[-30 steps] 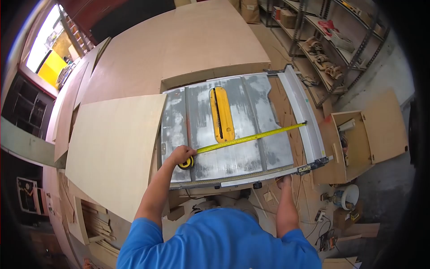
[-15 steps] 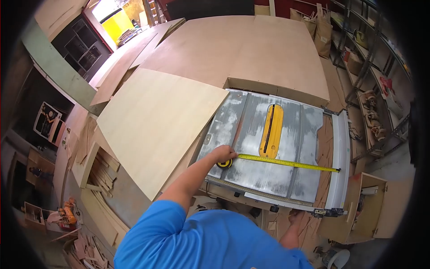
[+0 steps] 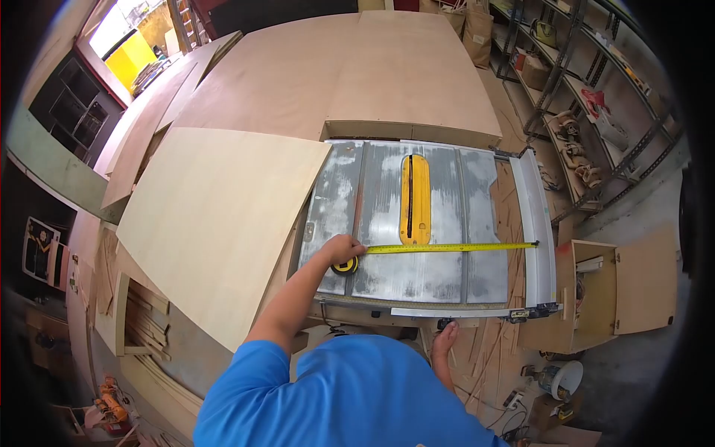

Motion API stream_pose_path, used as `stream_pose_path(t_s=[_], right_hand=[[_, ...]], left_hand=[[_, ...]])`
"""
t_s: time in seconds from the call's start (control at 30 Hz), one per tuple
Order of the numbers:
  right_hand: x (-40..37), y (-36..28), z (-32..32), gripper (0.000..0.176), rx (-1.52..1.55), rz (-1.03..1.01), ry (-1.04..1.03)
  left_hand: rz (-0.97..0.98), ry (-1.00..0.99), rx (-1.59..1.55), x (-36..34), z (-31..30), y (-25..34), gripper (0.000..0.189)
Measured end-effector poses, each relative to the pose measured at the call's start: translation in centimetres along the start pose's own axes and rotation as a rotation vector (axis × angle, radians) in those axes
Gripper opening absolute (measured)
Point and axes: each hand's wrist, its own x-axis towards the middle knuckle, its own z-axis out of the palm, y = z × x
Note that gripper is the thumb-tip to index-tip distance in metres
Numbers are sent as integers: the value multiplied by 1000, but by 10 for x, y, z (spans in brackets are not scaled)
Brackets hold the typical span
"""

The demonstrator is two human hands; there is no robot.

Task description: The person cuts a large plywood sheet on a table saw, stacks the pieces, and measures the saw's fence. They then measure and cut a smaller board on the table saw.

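Note:
My left hand [image 3: 342, 249] is closed around the case of a yellow-and-black tape measure [image 3: 345, 265], resting on the grey table saw top [image 3: 372, 279]. The yellow blade [image 3: 454, 247] is pulled out to the right across the saw top, just in front of the yellow throat plate [image 3: 415, 216]. Its hooked end meets the pale rip fence [image 3: 538, 223]. Below the saw's front edge, my right hand [image 3: 445, 340] has its fingers at a small black knob [image 3: 445, 324], partly covering it.
A pale plywood sheet [image 3: 216, 216] lies left of the saw. Behind stands a large wooden worktable [image 3: 350, 74]. To the right are metal shelves [image 3: 555, 97] and an open wooden cabinet [image 3: 596, 298]. Wood strips [image 3: 145, 328] fill a frame at left.
The view has turned and shifted, so the saw appears further left. My right hand has come up to the black knob under the front edge. The left hand still holds the extended tape.

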Motion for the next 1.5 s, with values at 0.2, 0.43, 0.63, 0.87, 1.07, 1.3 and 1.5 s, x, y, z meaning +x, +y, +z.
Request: stream_pose_path(t_s=[0.2,0.43,0.63,0.87,1.07,1.3,1.5], right_hand=[[28,11,14,45,333,664,40],[22,-20,18,47,387,691,14],[42,-6,-15,50,602,1056,-394],[17,-42,15,49,389,910,26],[19,-24,8,57,389,802,-38],[48,-10,-12,43,598,1174,-413],[36,45,15,34,8,351,95]], left_hand=[[18,-30,22,-4,-5,1,41],[113,30,-39,-21,22,13,40],[108,-17,-162,-42,30,6,42],[108,-36,-148,-43,31,10,42],[110,-25,-143,-41,35,8,44],[70,7,-153,-41,42,10,44],[76,-13,-165,-35,47,4,41]])
